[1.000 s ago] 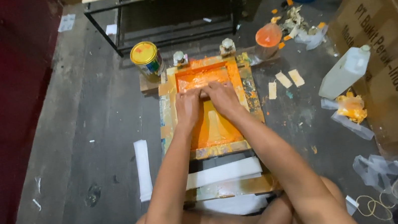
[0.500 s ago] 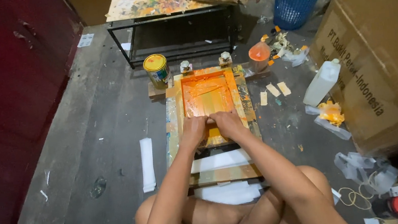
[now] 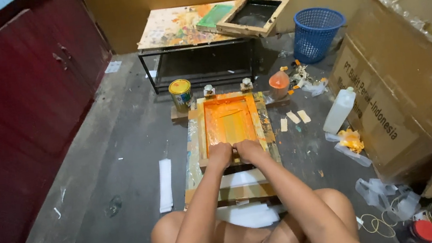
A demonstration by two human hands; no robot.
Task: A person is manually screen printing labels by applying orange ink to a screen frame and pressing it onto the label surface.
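Two hands, my left hand (image 3: 219,154) and right hand (image 3: 248,150), are closed side by side on a squeegee at the near end of the orange-inked printing screen (image 3: 229,122), lying on the floor (image 3: 122,166) before my knees.

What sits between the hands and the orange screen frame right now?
Nothing visible. The left hand and right hand rest side by side at the near edge of the orange screen frame; what they grip beneath is hidden.

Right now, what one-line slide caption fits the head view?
Seated on the floor, left hand and right hand press together at the near edge of an orange-inked wooden printing frame, yellow paint can beyond.
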